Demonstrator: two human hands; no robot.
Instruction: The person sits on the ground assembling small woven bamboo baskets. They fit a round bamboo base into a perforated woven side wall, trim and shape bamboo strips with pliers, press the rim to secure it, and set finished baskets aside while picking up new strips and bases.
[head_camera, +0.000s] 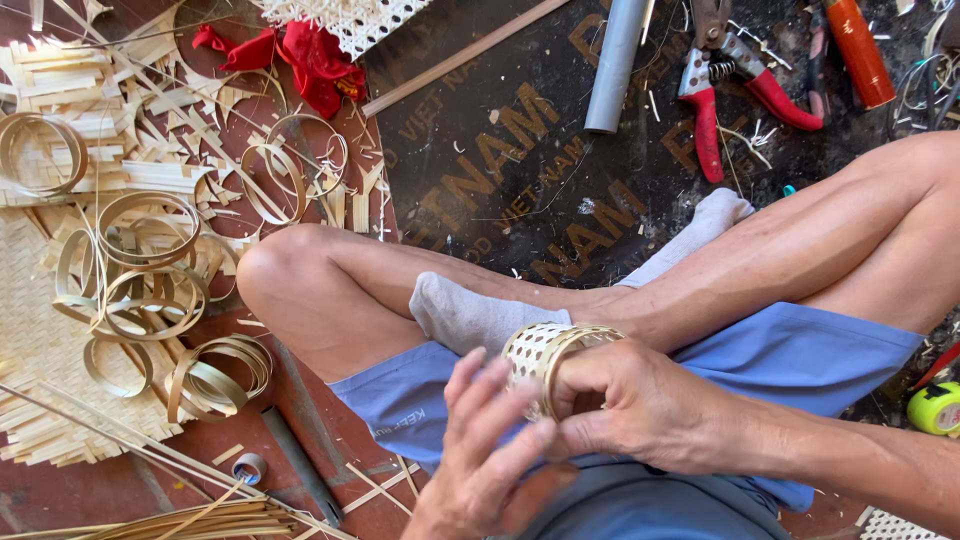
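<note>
- The person sat cross-legged on the floor (150, 490), in blue shorts (800, 350) and grey socks (470, 315), with both hands over the lap.
- A small woven basket (530, 355), pale and open-meshed, lay on its side just above the lap, against the sock of the crossed foot.
- A thin bamboo rim band (570, 345) ran around the basket's mouth.
- The right hand (640, 400) was clenched around the rim end of the basket, thumb and fingers pinching the band.
- The left hand (490, 450) had its fingers spread and extended, the fingertips (540, 432) touching the basket's edge beside the right thumb; it pressed rather than gripped.
- To the left, on the floor, lay many coiled bamboo strip rings (150, 270), some overlapping, amid straight cut strips and shavings.
- A flat woven mat (30, 340) lay under some of these at the far left edge.
- A red cloth (315, 55) sat at the top, near a piece of white open weave (350, 20).
- On the dark board (500, 170) beyond the knees lay a grey tube (612, 65), red-handled pruning shears (720, 85) and an orange-handled tool (858, 50), well apart from the hands.
- A yellow-green tape roll (935, 408) sat at the right edge, near the right forearm.
- A small roll of tape (248, 467) lay on the floor by the left knee, beside a dark rod (300, 465).
</note>
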